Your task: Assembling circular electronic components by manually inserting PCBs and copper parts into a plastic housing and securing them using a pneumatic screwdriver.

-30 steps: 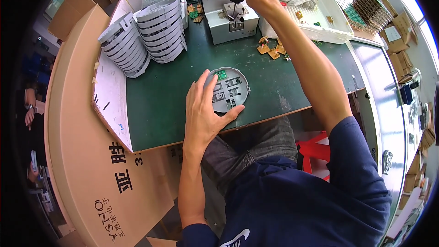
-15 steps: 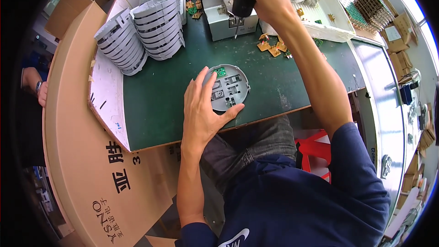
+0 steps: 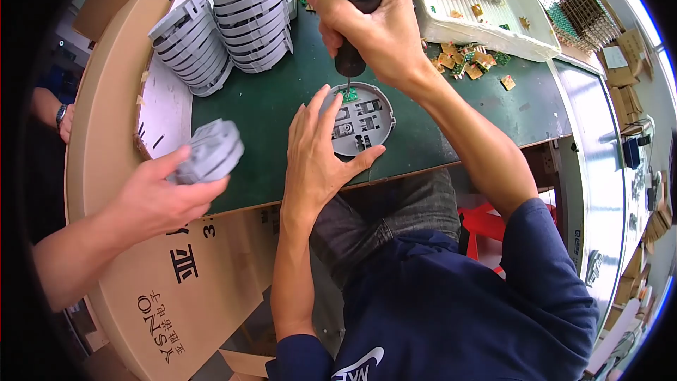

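A round grey plastic housing (image 3: 383, 117) with cut-out compartments lies on the green bench top near its front edge. My left hand (image 3: 310, 152) grips its left side, with the fingertips at the upper left and the thumb at the lower right. In my right hand (image 3: 388, 39) is a black electric screwdriver (image 3: 350, 62), held upright. Its thin bit points down onto a small green circuit board (image 3: 348, 96) inside the top of the housing. Whether the bit sits on a screw is too small to tell.
Another person's hand (image 3: 169, 190) holds blurred grey plastic parts (image 3: 210, 152) over the bench at left. Stacked grey housings (image 3: 250, 21) stand behind. Loose small circuit boards (image 3: 479, 62) lie back right beside a white tray (image 3: 543, 46). A large cardboard box (image 3: 127, 190) flanks the left side.
My right hand has brought the screwdriver down and nearer, from the grey box at the back to the housing. Another person's hand with grey parts has come in from the left.
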A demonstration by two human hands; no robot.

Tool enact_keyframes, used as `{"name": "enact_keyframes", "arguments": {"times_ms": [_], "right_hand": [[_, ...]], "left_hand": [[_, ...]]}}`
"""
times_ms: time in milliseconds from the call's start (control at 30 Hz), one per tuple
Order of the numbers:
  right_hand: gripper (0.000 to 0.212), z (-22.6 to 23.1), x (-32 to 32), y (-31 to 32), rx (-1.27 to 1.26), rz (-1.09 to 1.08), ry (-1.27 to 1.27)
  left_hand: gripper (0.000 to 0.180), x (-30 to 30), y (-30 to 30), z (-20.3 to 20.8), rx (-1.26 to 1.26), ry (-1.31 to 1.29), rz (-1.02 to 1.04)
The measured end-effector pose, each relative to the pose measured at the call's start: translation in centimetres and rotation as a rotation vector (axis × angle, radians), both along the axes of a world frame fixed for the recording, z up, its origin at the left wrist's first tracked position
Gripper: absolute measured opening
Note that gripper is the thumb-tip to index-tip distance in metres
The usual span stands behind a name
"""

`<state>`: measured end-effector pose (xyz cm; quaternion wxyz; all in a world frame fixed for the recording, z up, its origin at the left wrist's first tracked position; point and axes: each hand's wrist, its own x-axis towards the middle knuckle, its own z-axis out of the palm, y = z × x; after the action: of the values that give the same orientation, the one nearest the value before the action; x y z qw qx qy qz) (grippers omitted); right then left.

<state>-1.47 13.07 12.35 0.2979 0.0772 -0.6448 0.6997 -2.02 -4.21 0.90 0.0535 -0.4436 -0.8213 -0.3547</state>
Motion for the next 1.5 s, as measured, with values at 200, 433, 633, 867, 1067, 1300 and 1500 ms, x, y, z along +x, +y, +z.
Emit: {"name": "enact_keyframes", "arguments": {"times_ms": [200,433,633,867,1067,1300,1500], "right_hand": [[0.027,-0.6,-0.4,0.4,0.039,-0.023,-0.018],[0.025,-0.1,-0.3,-0.4,0.029,-0.038,0.029],[0.025,-0.7,-0.2,0.2,0.066,0.029,-0.036],[0.027,-0.7,-0.7,0.3,0.068,0.152,-0.061],[0.028,-0.3,-0.7,0.6,0.141,0.163,-0.123],[0.044,-1.3,-1.6,0.7,0.173,0.087,-0.090],[0.030,-0.4,-2.2,2.5,0.177,-0.079,-0.088]], "left_hand": [[0.094,-0.1,0.0,-0.4,0.003,-0.010,-0.007],[0.094,0.0,-0.1,-0.2,-0.010,-0.025,0.000],[0.093,0.1,0.0,-0.3,-0.012,-0.012,-0.002],[0.090,0.0,0.1,-0.2,0.013,-0.001,0.008],[0.090,0.0,0.1,0.3,-0.007,0.008,0.006],[0.085,0.3,-0.1,0.1,0.088,0.062,0.001],[0.092,0.6,0.2,-0.2,0.106,0.071,0.014]]}}
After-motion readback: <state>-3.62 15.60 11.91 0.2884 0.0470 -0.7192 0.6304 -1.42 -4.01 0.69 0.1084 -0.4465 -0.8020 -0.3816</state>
